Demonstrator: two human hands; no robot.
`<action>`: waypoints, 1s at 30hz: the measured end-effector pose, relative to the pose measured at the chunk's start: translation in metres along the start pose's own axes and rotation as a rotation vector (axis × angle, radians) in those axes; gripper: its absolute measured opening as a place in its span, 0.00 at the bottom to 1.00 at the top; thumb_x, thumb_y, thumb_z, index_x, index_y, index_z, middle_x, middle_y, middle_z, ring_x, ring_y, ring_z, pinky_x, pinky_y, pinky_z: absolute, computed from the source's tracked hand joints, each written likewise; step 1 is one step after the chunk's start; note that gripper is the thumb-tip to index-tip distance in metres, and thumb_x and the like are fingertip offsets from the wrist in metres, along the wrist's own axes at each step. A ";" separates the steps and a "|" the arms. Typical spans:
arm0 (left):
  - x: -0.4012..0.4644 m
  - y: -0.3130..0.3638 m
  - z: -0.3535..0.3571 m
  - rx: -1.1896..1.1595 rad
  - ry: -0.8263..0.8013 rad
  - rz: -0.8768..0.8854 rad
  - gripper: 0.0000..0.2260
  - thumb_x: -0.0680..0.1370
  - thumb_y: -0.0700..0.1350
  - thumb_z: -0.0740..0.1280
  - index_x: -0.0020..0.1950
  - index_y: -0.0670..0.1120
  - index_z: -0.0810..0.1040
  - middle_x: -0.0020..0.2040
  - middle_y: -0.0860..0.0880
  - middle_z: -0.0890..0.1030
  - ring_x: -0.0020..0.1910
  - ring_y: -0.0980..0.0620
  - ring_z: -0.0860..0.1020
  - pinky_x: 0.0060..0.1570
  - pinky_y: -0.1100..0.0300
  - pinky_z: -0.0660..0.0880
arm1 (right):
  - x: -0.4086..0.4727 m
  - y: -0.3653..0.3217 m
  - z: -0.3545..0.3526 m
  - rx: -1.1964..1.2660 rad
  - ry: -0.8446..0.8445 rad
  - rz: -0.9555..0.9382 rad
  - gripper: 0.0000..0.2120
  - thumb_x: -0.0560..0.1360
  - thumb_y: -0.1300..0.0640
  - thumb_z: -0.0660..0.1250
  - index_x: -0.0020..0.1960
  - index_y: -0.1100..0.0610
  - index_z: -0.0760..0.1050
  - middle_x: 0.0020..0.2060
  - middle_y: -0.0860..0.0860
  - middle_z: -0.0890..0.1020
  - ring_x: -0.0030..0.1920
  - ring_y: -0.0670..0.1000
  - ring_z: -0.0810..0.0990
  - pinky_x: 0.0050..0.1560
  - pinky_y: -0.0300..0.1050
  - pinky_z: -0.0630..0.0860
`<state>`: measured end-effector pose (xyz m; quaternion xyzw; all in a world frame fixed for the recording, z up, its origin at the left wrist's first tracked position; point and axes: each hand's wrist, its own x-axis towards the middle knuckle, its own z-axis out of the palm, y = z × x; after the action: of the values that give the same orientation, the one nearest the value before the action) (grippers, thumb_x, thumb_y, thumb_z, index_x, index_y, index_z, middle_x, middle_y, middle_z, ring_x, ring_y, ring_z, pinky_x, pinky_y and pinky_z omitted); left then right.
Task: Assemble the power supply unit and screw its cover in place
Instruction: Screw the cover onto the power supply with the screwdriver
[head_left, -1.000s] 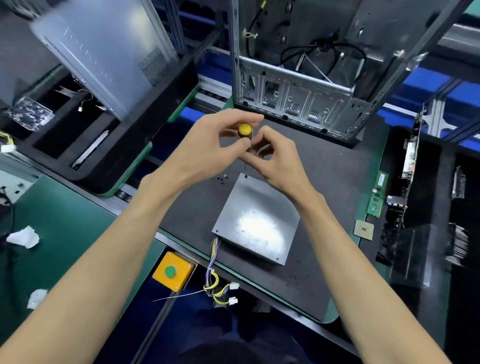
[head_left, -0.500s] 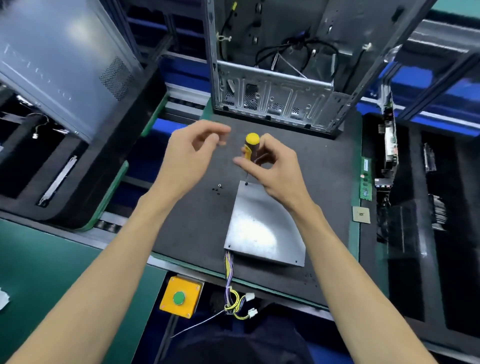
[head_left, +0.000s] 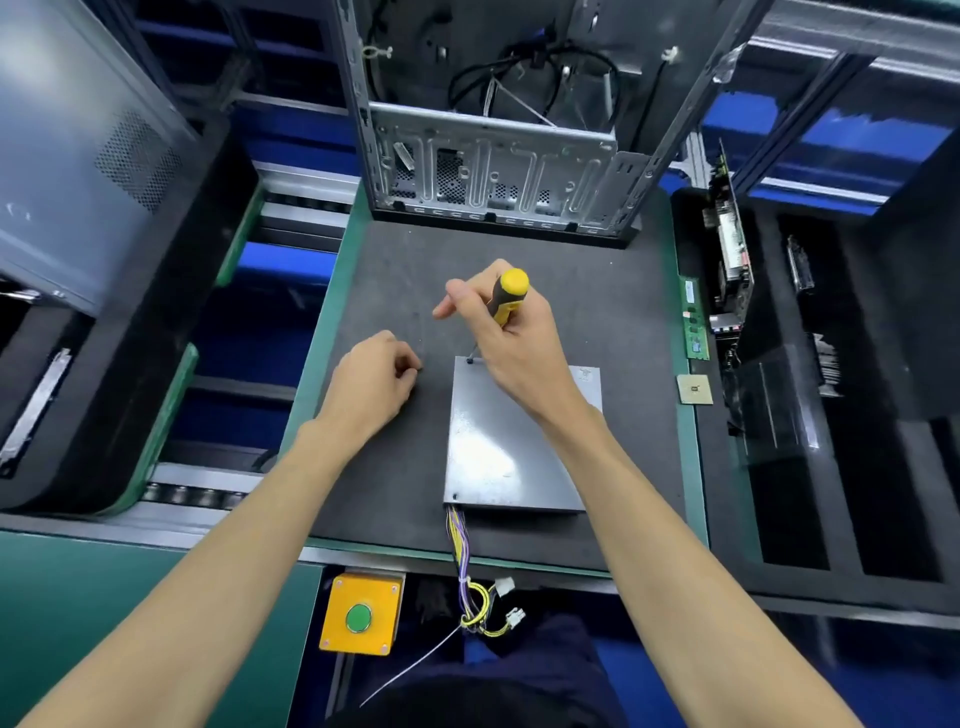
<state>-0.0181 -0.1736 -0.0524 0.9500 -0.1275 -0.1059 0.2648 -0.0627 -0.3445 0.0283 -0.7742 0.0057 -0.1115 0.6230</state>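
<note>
The power supply unit (head_left: 509, 457), a grey metal box with its flat cover on top, lies on the dark mat (head_left: 395, 270). Its yellow and purple wires (head_left: 467, 571) hang over the near edge. My right hand (head_left: 519, 358) grips a yellow-and-black screwdriver (head_left: 509, 293), held tilted, its tip on a dark screw (head_left: 470, 360) at the cover's far left corner. My left hand (head_left: 371, 389) rests on the mat just left of the unit, fingers curled with the tips together. Whatever is between those fingertips is hidden.
An open computer case (head_left: 493, 176) stands at the mat's far edge. A memory stick (head_left: 693, 322) and a processor chip (head_left: 693, 388) lie at the right edge, beside black trays (head_left: 831, 415). A yellow button box (head_left: 361, 613) sits below the bench. A grey side panel (head_left: 78, 156) leans at left.
My left hand has left the screwdriver's top and dropped to the mat left of the unit, where small screws lay. My right hand still holds the screwdriver on the far left corner.
</note>
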 end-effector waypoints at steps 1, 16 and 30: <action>0.001 -0.001 0.001 0.011 0.002 0.012 0.04 0.77 0.41 0.70 0.48 0.48 0.84 0.46 0.52 0.78 0.46 0.48 0.79 0.49 0.52 0.76 | 0.000 0.000 0.001 0.031 -0.007 0.011 0.11 0.83 0.57 0.65 0.48 0.61 0.83 0.35 0.39 0.77 0.38 0.45 0.75 0.46 0.36 0.71; -0.023 0.011 -0.016 -0.543 0.168 -0.120 0.06 0.73 0.37 0.72 0.40 0.49 0.82 0.37 0.52 0.84 0.38 0.57 0.80 0.41 0.67 0.77 | -0.003 -0.018 0.007 0.201 -0.018 0.026 0.10 0.85 0.54 0.59 0.49 0.57 0.72 0.37 0.50 0.78 0.40 0.49 0.77 0.48 0.41 0.76; -0.047 0.026 -0.019 -0.799 0.044 -0.147 0.10 0.77 0.32 0.68 0.45 0.44 0.86 0.38 0.48 0.85 0.36 0.56 0.82 0.38 0.67 0.78 | -0.011 -0.032 0.002 0.256 -0.005 0.001 0.05 0.83 0.53 0.62 0.52 0.53 0.68 0.36 0.49 0.74 0.37 0.46 0.73 0.42 0.36 0.71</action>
<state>-0.0621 -0.1718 -0.0167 0.7808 -0.0022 -0.1454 0.6076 -0.0770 -0.3338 0.0566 -0.6886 -0.0096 -0.1089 0.7169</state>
